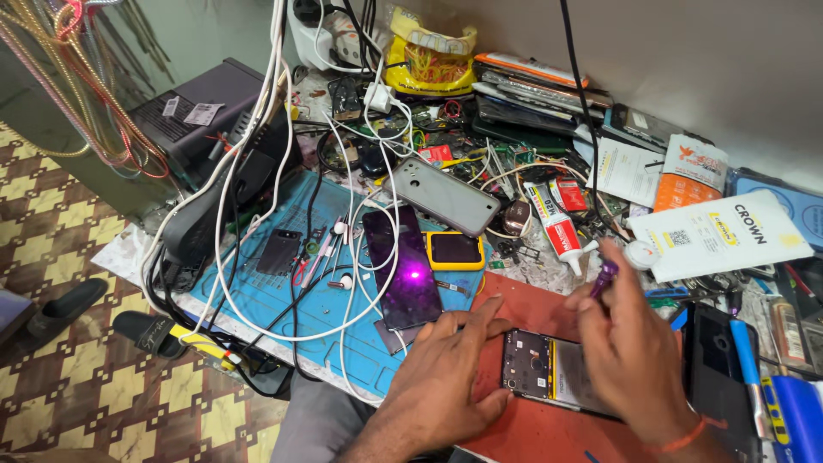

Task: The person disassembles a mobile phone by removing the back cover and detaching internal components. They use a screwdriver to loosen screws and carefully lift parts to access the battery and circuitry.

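1. I take the opened phone (549,369) as my landmark. It lies back-off on the red mat (531,429), with its long axis running left to right and dipping slightly toward the right.
2. My left hand (446,377) rests flat at the phone's left end. The fingers are spread and the fingertips (495,310) reach toward its upper left corner. This hand grips nothing; it presses on the mat and steadies the phone's edge.
3. My right hand (634,351) hovers over the phone's right half and covers that end. Its fingers are pinched closed around a small purple tool (604,276), which stands up above the phone's far right edge.
4. Key relation: the phone lies directly below and slightly left of the pinched tool. The right hand is the nearer one to the exposed interior; the left hand sits at the end of the long axis.
5. Beyond the phone, up and to the left, a dark phone (405,266) with a glowing purple spot lies on the blue mat (257,300), crossed by white cables (343,283).
6. A glue tube (557,227) lies above the phone, amid loose parts.
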